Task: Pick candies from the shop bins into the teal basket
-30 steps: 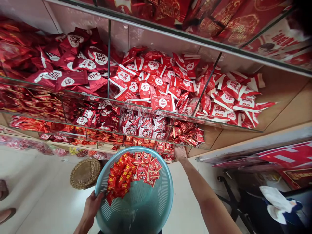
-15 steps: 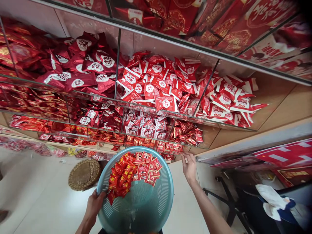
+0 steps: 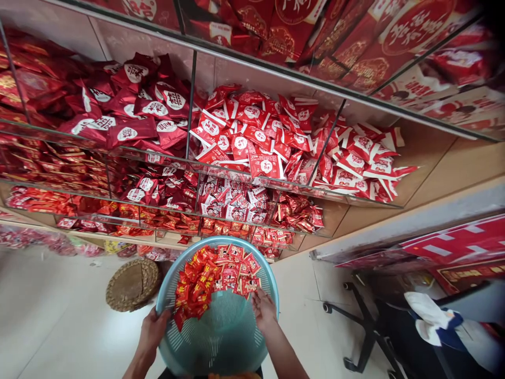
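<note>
A round teal plastic basket point(image 3: 221, 337) stands low at the centre bottom. My left hand point(image 3: 154, 329) is closed on its left rim. Inside, orange-red packets point(image 3: 196, 287) lie in a heap on the left, and small red and cream packets point(image 3: 232, 266) lie at the upper right. Over the basket's right part, my right hand point(image 3: 263, 310) has its fingertips at the lower edge of the red and cream packets. Its fingers are bent, and whether a packet is between them is unclear.
Glass-fronted shelves point(image 3: 252, 179) full of red packets run across above the basket. A round woven stool point(image 3: 133, 284) is on the floor at left. An office chair point(image 3: 369, 321) with a white and blue cloth point(image 3: 434, 321) stands at right.
My right hand has moved left and down from the lowest shelf's right end into the basket, beside the small packets. My left hand stays on the rim. The view has shifted slightly.
</note>
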`<action>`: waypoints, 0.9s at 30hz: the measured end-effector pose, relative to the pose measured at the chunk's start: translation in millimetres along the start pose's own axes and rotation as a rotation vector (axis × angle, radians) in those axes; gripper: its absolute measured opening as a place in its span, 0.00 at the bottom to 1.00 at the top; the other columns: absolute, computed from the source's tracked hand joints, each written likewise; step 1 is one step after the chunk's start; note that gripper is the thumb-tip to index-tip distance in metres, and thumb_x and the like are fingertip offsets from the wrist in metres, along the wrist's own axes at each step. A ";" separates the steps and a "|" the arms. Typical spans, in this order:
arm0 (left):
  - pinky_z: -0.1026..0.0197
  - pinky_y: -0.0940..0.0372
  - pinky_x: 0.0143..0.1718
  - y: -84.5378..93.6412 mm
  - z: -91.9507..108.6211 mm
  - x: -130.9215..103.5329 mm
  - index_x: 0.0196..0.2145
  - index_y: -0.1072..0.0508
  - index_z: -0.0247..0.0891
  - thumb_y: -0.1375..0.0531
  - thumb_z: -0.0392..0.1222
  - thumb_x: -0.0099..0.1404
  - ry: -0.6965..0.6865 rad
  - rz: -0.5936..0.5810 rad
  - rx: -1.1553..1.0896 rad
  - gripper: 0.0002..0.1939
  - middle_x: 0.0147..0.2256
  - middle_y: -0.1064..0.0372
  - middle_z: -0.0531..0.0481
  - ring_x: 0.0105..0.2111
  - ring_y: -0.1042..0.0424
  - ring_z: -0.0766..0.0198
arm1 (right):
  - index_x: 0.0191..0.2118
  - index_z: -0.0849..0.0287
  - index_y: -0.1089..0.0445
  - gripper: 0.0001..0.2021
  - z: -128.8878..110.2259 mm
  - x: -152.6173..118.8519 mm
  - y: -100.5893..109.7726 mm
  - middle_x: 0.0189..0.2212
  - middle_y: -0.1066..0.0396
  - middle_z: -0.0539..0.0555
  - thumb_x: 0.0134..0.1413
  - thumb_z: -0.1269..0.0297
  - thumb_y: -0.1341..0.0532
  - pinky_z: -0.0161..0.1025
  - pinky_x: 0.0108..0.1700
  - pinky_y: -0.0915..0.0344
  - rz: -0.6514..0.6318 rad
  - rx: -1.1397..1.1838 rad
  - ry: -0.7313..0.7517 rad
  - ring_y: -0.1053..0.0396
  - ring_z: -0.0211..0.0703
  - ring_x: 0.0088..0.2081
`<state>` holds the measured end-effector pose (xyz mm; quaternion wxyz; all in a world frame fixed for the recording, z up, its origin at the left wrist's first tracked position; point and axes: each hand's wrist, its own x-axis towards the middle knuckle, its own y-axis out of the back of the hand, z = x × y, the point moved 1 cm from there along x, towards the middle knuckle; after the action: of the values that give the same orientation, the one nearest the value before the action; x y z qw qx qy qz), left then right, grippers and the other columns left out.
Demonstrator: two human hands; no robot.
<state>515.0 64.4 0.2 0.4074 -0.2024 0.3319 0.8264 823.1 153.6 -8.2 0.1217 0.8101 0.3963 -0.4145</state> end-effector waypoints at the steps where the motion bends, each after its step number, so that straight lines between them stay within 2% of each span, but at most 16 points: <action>1: 0.56 0.37 0.27 -0.2 0.0 -0.4 0.31 0.28 0.36 0.41 0.50 0.42 0.003 -0.001 -0.008 0.19 0.22 0.28 0.50 0.24 0.30 0.56 | 0.28 0.58 0.30 0.15 1.6 1.1 -1.3 0.23 0.26 0.48 0.34 0.62 0.26 0.32 0.27 0.30 0.009 0.015 -0.020 0.26 0.39 0.26; 7: 0.56 0.37 0.27 -0.4 6.4 -4.2 0.31 0.28 0.36 0.41 0.50 0.41 0.009 0.006 -0.013 0.20 0.21 0.28 0.50 0.24 0.30 0.56 | 0.28 0.58 0.30 0.11 -13.6 10.1 -6.4 0.22 0.26 0.46 0.37 0.69 0.28 0.30 0.27 0.30 0.008 0.092 -0.063 0.27 0.35 0.24; 11: 0.55 0.36 0.27 0.0 11.5 -5.8 0.31 0.28 0.36 0.42 0.50 0.40 0.017 0.018 -0.001 0.20 0.22 0.28 0.49 0.26 0.30 0.55 | 0.27 0.58 0.30 0.11 -19.9 14.3 -6.5 0.22 0.26 0.46 0.37 0.70 0.28 0.31 0.28 0.29 -0.028 0.053 -0.062 0.27 0.36 0.25; 18: 0.57 0.36 0.27 -0.2 15.2 -8.7 0.30 0.28 0.36 0.41 0.50 0.40 0.027 -0.007 -0.036 0.20 0.21 0.29 0.51 0.24 0.31 0.58 | 0.24 0.58 0.32 0.09 7.3 5.0 1.2 0.21 0.29 0.48 0.39 0.71 0.30 0.31 0.29 0.30 0.034 0.033 -0.111 0.28 0.36 0.24; 23: 0.58 0.37 0.27 -0.9 7.3 -3.0 0.30 0.29 0.36 0.40 0.50 0.41 0.019 -0.011 -0.056 0.19 0.22 0.28 0.50 0.25 0.31 0.58 | 0.24 0.58 0.31 0.06 25.6 0.7 6.6 0.21 0.28 0.50 0.40 0.71 0.33 0.34 0.30 0.29 0.013 -0.010 -0.110 0.28 0.39 0.26; 27: 0.58 0.37 0.27 -0.5 1.5 2.2 0.29 0.29 0.37 0.40 0.49 0.41 0.011 -0.009 -0.054 0.17 0.20 0.29 0.51 0.24 0.31 0.58 | 0.23 0.57 0.33 0.07 30.2 6.3 8.9 0.20 0.29 0.49 0.40 0.69 0.33 0.35 0.30 0.29 0.010 -0.044 -0.087 0.28 0.40 0.26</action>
<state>514.0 66.9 -0.3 0.4039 -0.2194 0.3109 0.8319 814.5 135.3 -33.2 0.1587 0.7904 0.3957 -0.4398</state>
